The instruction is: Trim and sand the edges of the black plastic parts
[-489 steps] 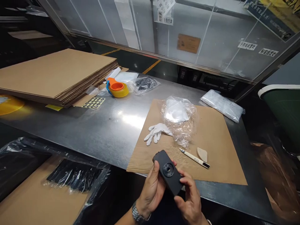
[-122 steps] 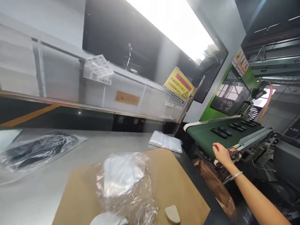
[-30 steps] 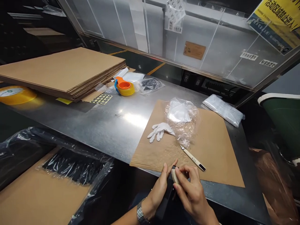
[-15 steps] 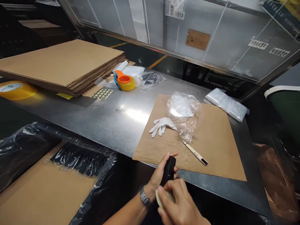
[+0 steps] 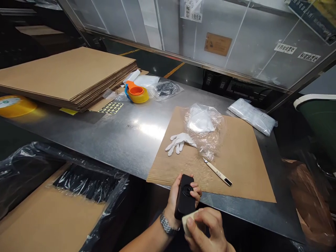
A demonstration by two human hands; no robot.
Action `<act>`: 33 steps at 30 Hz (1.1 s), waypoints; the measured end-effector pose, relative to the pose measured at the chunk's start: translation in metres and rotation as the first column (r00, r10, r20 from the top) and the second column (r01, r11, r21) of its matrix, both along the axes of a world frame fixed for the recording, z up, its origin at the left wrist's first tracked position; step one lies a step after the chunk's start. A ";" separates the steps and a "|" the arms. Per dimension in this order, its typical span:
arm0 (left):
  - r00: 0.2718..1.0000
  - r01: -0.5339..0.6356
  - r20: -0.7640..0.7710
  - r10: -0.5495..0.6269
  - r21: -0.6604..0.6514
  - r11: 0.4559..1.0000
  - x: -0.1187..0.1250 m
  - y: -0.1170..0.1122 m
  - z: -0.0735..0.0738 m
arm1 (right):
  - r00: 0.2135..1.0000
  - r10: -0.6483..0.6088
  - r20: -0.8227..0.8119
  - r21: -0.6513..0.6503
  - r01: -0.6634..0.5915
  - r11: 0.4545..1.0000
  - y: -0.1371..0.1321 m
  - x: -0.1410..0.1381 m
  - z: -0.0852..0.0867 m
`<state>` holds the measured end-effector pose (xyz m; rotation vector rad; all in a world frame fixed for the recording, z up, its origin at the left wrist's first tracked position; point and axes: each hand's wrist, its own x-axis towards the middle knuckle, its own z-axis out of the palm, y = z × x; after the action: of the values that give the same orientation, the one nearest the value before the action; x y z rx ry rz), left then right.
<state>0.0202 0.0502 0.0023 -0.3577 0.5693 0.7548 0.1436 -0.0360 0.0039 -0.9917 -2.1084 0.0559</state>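
Observation:
Wrapped around a black rectangular block with a round recess [image 5: 184, 204], my left hand [image 5: 173, 199] holds it just off the table's front edge, its broad face turned up. My right hand [image 5: 210, 229] pinches a cream-coloured pad, perhaps a sponge [image 5: 187, 224], at the near end of the block. Whether the pad touches the block is hard to tell. Beyond the hands, a pale-handled craft knife marked A26 [image 5: 217, 171] lies on a cardboard sheet [image 5: 241, 157]. A white glove [image 5: 180, 141] and a crumpled clear plastic bag [image 5: 207, 136] rest there too.
On the metal table [image 5: 126, 129] stand a cardboard stack [image 5: 73, 71], an orange tape dispenser [image 5: 137, 92] and a sticker sheet [image 5: 111, 108]. A wrapped white packet [image 5: 252, 115] lies at the right. A plastic-lined box [image 5: 49, 210] stands at lower left.
My left hand has turned the black block so its broad face with the round recess shows. My right hand and the pad have shifted slightly right. The view has moved a little.

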 end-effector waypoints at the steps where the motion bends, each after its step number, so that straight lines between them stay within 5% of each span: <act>1: 1.000 0.001 -0.022 -0.001 0.008 1.000 -0.002 0.001 0.003 | 0.999 -0.047 0.007 0.033 0.046 0.998 0.001 0.006 -0.005; 5: 0.985 -0.020 -0.171 0.039 0.112 0.994 -0.006 0.002 0.019 | 0.926 -0.374 0.056 -0.016 0.375 0.927 0.019 0.053 -0.029; 8: 0.912 0.102 -0.409 0.029 0.296 0.950 -0.005 -0.004 0.028 | 0.748 -0.655 0.106 -0.014 0.660 0.751 0.048 0.105 -0.046; 10: 0.854 0.195 -0.520 0.031 0.374 0.907 -0.003 -0.009 0.029 | 0.674 -0.724 0.148 -0.006 0.733 0.681 0.067 0.135 -0.054; 13: 0.830 0.200 -0.557 0.033 0.352 0.914 -0.003 -0.015 0.026 | 0.650 -0.721 0.240 -0.016 0.745 0.667 0.085 0.156 -0.059; 16: 0.830 0.177 -0.557 0.018 0.295 0.939 -0.006 -0.017 0.023 | 0.644 -0.698 0.313 -0.024 0.740 0.672 0.089 0.142 -0.059; 22: 0.928 0.170 -0.358 -0.099 0.175 0.970 -0.014 -0.012 0.029 | 0.781 -0.464 0.419 -0.180 0.572 0.800 0.091 0.084 -0.063; 26: 0.982 0.066 -0.185 -0.037 0.158 0.985 -0.015 -0.008 0.033 | 0.816 -0.435 0.381 -0.280 0.551 0.786 0.095 0.073 -0.062; 33: 0.917 -0.137 -0.325 0.232 0.289 0.948 -0.018 -0.001 0.034 | 0.891 -0.417 0.179 -0.547 0.443 0.710 0.054 0.049 -0.008</act>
<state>0.0023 0.0487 0.0358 -0.0263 0.7726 1.0787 0.1929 0.0183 -0.0040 -1.8505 -1.8642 0.4691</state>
